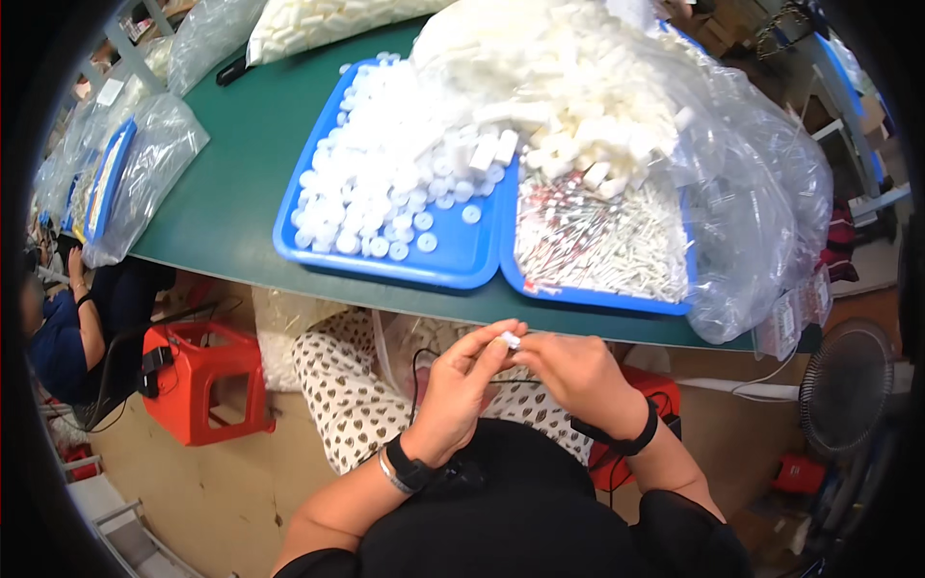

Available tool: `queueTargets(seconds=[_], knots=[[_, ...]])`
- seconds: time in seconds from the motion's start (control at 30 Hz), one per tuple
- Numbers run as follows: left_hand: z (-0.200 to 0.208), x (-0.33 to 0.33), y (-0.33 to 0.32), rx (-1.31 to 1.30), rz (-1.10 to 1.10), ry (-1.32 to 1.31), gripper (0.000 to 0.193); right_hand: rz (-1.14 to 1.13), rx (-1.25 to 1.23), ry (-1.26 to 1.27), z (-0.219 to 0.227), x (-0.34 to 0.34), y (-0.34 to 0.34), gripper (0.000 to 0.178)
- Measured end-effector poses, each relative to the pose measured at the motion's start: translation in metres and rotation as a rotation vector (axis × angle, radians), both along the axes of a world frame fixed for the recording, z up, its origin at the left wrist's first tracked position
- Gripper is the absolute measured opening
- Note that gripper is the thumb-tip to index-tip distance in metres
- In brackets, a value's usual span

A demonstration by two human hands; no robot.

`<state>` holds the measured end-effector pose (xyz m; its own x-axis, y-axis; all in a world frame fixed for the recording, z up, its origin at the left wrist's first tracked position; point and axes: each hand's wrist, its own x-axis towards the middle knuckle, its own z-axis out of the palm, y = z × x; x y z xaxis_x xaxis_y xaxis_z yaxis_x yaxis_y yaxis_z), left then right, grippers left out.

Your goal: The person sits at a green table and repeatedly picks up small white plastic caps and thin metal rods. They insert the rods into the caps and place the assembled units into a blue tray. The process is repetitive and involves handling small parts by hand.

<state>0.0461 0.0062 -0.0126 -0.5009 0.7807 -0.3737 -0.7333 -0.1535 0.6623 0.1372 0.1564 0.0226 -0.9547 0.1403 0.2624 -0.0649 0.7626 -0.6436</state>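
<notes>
My left hand (457, 380) pinches a small white plastic piece (510, 340) between thumb and fingertips, above my lap and just off the table's near edge. My right hand (581, 374) meets it there, fingers closed together at the piece; whatever lies between them is too small to make out. Beyond my hands, a blue tray (385, 273) holds many translucent white round washers (424, 222). To its right, a second blue tray (597, 302) carries a heap of thin metal pins or screws (617, 249). White plastic pieces (568, 144) spill from a clear bag over both trays.
The green table (231, 183) spans the space before me. A large clear plastic bag (752, 222) hangs over its right side. At left stand a red stool (207, 380) and a seated person (72, 328). A black fan (846, 385) is at right.
</notes>
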Motion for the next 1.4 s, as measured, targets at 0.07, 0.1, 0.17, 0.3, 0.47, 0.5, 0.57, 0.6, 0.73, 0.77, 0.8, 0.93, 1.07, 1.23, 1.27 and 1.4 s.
queueTargets(seconds=[0.07, 0.1, 0.17, 0.3, 0.47, 0.5, 0.57, 0.6, 0.73, 0.77, 0.8, 0.93, 1.07, 1.23, 1.27, 1.4], knots=[[-0.001, -0.001, 0.001, 0.009, 0.012, -0.021, 0.035, 0.055, 0.188, -0.082, 0.023, -0.003, 0.012, 0.008], [-0.002, -0.002, 0.0, 0.01, 0.019, -0.029, 0.035, 0.038, 0.177, -0.022, 0.034, -0.007, 0.025, 0.007], [0.0, -0.004, -0.001, 0.024, 0.008, -0.053, 0.035, -0.204, 0.288, 0.019, 0.039, -0.007, 0.059, 0.009], [0.003, -0.004, 0.0, 0.059, -0.025, -0.145, 0.035, -0.411, 0.419, 0.057, 0.051, -0.017, 0.128, 0.013], [0.003, -0.004, -0.002, 0.064, -0.036, -0.168, 0.036, -0.253, 0.697, -0.2, 0.046, -0.023, 0.148, 0.023], [0.003, -0.004, -0.003, 0.057, -0.031, -0.167, 0.036, -0.245, 0.718, -0.222, 0.046, -0.024, 0.148, 0.024], [0.0, -0.006, -0.005, 0.044, -0.022, -0.165, 0.036, -0.293, 0.72, -0.208, 0.048, -0.025, 0.147, 0.023], [-0.002, -0.006, -0.005, 0.043, -0.02, -0.172, 0.035, -0.346, 0.697, -0.171, 0.049, -0.025, 0.146, 0.021], [-0.001, -0.005, -0.002, 0.036, -0.034, -0.199, 0.035, -0.284, 0.64, -0.018, 0.05, -0.045, 0.134, 0.018], [0.0, -0.004, -0.001, 0.033, -0.042, -0.206, 0.034, -0.284, 0.661, -0.035, 0.047, -0.048, 0.136, 0.018], [0.001, -0.004, 0.0, 0.042, -0.044, -0.204, 0.035, -0.28, 0.683, -0.051, 0.042, -0.053, 0.139, 0.019], [-0.001, -0.006, -0.003, 0.065, -0.041, -0.192, 0.035, -0.258, 0.604, -0.058, 0.034, -0.053, 0.152, 0.023], [-0.004, -0.011, -0.007, 0.071, -0.037, -0.178, 0.036, -0.407, 0.626, 0.004, 0.047, -0.046, 0.143, 0.026], [0.009, -0.016, -0.008, 0.174, -0.035, -0.025, 0.04, -0.393, 0.158, 0.022, 0.068, -0.027, 0.081, 0.029], [0.013, -0.017, -0.007, 0.187, -0.034, 0.024, 0.041, -0.337, 0.085, 0.004, 0.067, -0.02, 0.064, 0.03], [0.025, -0.022, -0.003, 0.208, -0.082, 0.248, 0.042, -0.094, -0.117, -0.091, 0.046, -0.004, 0.017, 0.027]])
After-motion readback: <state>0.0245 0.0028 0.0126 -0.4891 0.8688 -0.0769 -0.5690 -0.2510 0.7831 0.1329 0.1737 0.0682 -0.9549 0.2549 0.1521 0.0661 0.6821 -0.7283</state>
